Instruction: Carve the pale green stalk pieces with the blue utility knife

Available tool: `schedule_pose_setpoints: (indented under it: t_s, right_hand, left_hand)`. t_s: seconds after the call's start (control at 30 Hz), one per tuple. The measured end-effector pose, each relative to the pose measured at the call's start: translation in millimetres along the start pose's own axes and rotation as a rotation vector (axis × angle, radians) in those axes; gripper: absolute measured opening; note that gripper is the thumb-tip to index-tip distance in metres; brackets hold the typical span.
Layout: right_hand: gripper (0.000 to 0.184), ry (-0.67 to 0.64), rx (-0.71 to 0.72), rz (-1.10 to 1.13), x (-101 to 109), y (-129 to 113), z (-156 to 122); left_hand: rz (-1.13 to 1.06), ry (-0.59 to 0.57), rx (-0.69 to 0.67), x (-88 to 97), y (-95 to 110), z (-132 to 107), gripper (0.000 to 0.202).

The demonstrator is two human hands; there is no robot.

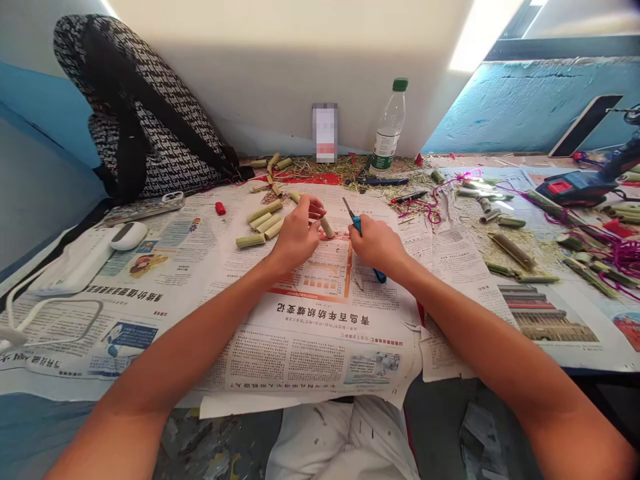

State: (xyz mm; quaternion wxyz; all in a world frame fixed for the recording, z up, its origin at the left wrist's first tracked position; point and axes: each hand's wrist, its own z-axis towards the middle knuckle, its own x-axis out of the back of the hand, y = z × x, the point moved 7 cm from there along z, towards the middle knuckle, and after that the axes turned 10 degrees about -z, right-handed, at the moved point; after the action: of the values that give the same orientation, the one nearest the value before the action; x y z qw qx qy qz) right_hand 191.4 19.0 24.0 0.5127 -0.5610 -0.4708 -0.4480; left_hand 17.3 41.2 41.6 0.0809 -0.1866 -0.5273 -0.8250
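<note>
Over the middle of the newspaper (345, 360), my left hand (299, 233) pinches a short piece of bamboo (327, 227), which stands tilted with its lower end close to the paper. A blue-handled knife (357, 223) is in my right hand (376, 241), its narrow blade pointing up and away, a little right of the bamboo and apart from it. The handle's end sticks out below my fist. Just left of my left hand lie several cut bamboo pieces (259, 221) of similar length.
A plastic bottle (389, 130) and a phone (325, 133) stand at the back among plant shavings. A patterned backpack (145, 113) and a white power strip (75, 260) are left. Bamboo sticks (511, 250), purple string (617, 250) and a power tool (570, 190) lie right.
</note>
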Motion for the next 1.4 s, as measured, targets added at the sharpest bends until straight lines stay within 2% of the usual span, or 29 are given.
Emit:
schedule_pose_setpoints:
  t_s: [0.2, 0.5, 0.73, 0.8, 0.87, 1.03, 1.13, 1.27, 1.4]
  right_hand:
    - [0.042, 0.004, 0.021, 0.002, -2.7, -1.0, -0.1]
    - [0.037, 0.027, 0.065, 0.009, -3.0, -1.4, 0.0]
    - [0.031, 0.065, 0.088, 0.049, -2.4, -3.1, 0.5]
    - [0.028, 0.108, 0.106, 0.148, 1.1, -4.2, 1.3]
    - [0.027, 0.126, 0.134, 0.338, 4.5, -5.6, 1.7]
    - [0.025, -0.008, 0.179, 0.856, 3.7, -10.7, 1.5]
    - [0.022, -0.066, 0.14, 0.97, -0.2, -11.2, 1.7]
    - [0.025, -0.048, 0.099, 1.087, -3.1, -7.8, 3.2]
    - [0.03, -0.041, -0.007, 1.225, -7.3, 1.5, 5.7]
  left_hand:
    - [-0.097, -0.002, 0.063, -0.1, -4.0, 1.9, 0.026]
    - [-0.296, 0.045, 0.157, 2.3, -31.5, 10.3, 0.028]
    - [-0.323, 0.048, 0.192, 1.4, -29.7, 10.0, 0.027]
    - [-0.362, 0.07, 0.206, 3.1, -27.3, 9.6, 0.026]
    - [-0.409, 0.078, 0.219, 4.1, -24.8, 8.7, 0.025]
    - [-0.464, 0.03, 0.199, 2.5, -18.5, 7.4, 0.023]
    - [-0.457, 0.014, 0.172, 1.8, -17.3, 7.9, 0.026]
    - [-0.411, 0.017, 0.179, 1.0, -19.9, 8.5, 0.024]
    - [-0.379, -0.017, 0.175, -4.2, -19.5, 7.5, 0.027]
